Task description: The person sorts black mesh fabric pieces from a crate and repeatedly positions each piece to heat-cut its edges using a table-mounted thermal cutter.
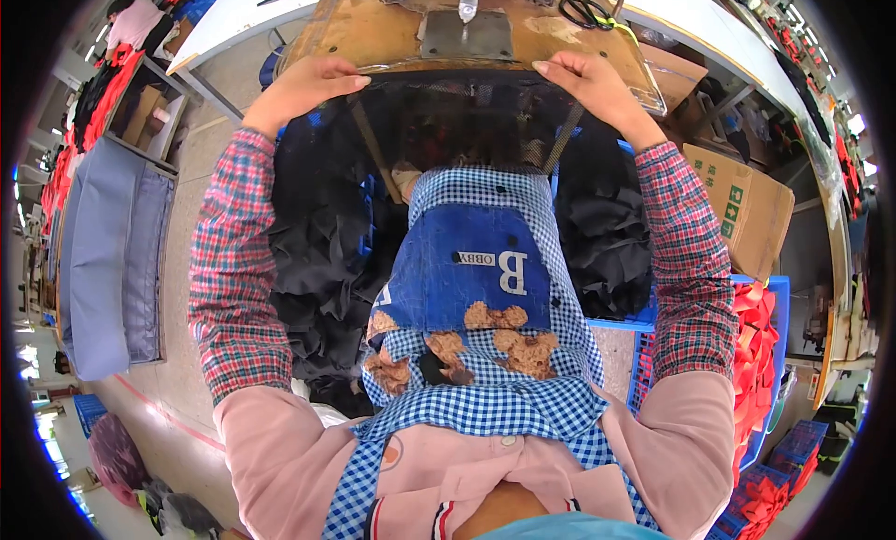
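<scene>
A sheer black mesh fabric (457, 106) stretches between my two hands, hanging below the front edge of a worn wooden sewing table (373, 31). My left hand (315, 87) pinches its left top corner between thumb and fingers. At the opposite corner, my right hand (593, 84) grips the mesh the same way. Table legs and my lap show through the fabric. Beyond its upper edge lie a metal plate (467, 38) and the lower part of a sewing machine (469, 0). Black-handled scissors (586, 13) rest on the tabletop at the right.
Heaps of black fabric (322, 232) flank my lap on both sides. At the right stand a cardboard box (742, 209) and a blue crate (777, 353) with red pieces (752, 344). A grey-blue cover (117, 251) hangs at left; another person (140, 25) bends over far left.
</scene>
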{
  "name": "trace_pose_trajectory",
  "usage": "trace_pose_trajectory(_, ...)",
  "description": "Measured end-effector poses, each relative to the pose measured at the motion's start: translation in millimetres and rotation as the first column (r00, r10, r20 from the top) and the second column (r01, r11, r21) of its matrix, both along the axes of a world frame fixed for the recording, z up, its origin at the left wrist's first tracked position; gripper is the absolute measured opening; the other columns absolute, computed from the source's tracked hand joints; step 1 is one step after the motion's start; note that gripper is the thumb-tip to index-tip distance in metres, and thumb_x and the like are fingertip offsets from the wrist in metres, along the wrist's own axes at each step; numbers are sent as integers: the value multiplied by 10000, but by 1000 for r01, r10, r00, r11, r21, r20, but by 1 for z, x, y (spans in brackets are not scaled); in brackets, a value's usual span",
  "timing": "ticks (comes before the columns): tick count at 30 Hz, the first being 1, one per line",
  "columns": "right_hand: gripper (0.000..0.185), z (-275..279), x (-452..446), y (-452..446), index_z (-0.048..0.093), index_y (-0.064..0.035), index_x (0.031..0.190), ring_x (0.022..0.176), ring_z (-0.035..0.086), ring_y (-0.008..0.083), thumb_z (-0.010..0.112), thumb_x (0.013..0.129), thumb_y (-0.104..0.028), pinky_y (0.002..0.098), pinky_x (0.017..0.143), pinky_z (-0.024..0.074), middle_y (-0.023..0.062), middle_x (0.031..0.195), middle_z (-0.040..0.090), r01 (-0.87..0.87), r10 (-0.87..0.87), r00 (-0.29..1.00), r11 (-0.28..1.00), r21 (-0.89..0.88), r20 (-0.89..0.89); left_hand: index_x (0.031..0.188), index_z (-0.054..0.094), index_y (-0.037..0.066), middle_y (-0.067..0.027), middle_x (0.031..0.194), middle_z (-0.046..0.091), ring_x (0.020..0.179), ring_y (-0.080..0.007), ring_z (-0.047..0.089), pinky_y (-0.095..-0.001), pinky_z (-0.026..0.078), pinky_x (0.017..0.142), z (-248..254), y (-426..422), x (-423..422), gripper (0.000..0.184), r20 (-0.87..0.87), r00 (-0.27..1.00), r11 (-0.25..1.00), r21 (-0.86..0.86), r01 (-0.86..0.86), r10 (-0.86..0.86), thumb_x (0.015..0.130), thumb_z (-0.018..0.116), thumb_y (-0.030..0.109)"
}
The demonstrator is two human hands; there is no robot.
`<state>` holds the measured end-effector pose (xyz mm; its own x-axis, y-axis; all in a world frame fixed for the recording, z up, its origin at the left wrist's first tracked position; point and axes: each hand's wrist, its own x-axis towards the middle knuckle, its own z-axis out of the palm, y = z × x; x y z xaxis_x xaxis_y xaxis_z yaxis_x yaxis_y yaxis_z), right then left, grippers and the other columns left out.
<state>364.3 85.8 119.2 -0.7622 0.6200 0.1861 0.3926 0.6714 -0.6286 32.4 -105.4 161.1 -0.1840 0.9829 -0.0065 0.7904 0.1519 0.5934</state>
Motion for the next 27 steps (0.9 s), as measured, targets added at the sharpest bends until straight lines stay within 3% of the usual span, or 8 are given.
trace_pose_trajectory(5,392,-11,-22,10,547,-1,758,558,366,109,592,909,-360,302,528,339,26,576,398,7,-8,1000,998,66,8,932,655,1,-4,794,627,797,-105,556,-267,445,722,-61,26,-37,426,-183,982,958,287,15,40,834,678,415)
trace_pose_trajectory(8,373,-16,-18,23,565,-7,778,562,380,114,596,905,-357,294,538,352,28,583,425,-44,42,998,998,34,51,953,638,42,56,799,567,760,-51,493,-218,416,692,-20,7,-17,344,76,967,941,-225,254,-243,858,668,372)
trace_pose_trajectory(9,367,-1,-16,12,572,-10,786,564,387,117,597,904,-356,290,543,356,29,589,434,-69,67,997,997,35,44,931,642,43,59,804,565,765,-45,488,-215,416,698,1,-12,-12,294,158,969,910,-344,233,-188,867,670,329)
trace_pose_trajectory(15,392,-6,-23,28,602,-22,809,583,439,135,610,885,-407,298,571,383,45,616,490,-8,10,999,998,-55,40,942,681,24,31,802,627,761,-59,551,-207,429,721,-5,6,-23,303,243,968,993,-82,79,-57,845,693,310)
trace_pose_trajectory(20,418,-9,-34,29,610,-27,813,587,452,144,624,863,-442,312,575,389,65,620,499,0,-6,996,997,74,92,1113,612,37,4,889,616,801,-99,560,-239,445,759,-21,16,-31,435,-64,998,999,-23,-23,22,824,709,347)
trace_pose_trajectory(21,416,-11,-34,29,612,-28,815,587,452,145,626,862,-441,312,575,389,68,620,496,-15,9,997,997,73,82,1147,588,43,14,908,611,808,-89,552,-239,443,749,-18,15,-31,446,88,987,984,-102,144,-136,825,708,329)
trace_pose_trajectory(24,388,6,-29,13,597,-29,795,572,401,97,623,880,-406,280,542,342,9,599,440,-29,25,999,994,109,33,1124,597,50,19,929,616,808,-75,542,-222,438,738,11,-16,-22,397,255,959,887,-406,220,-122,838,698,306)
trace_pose_trajectory(27,379,1,-28,19,592,-27,780,567,375,70,624,887,-389,265,528,322,-28,590,419,-45,45,999,998,33,23,1088,627,33,18,933,636,841,-59,559,-196,432,758,0,-10,-29,350,395,912,960,-197,202,-111,845,697,274)
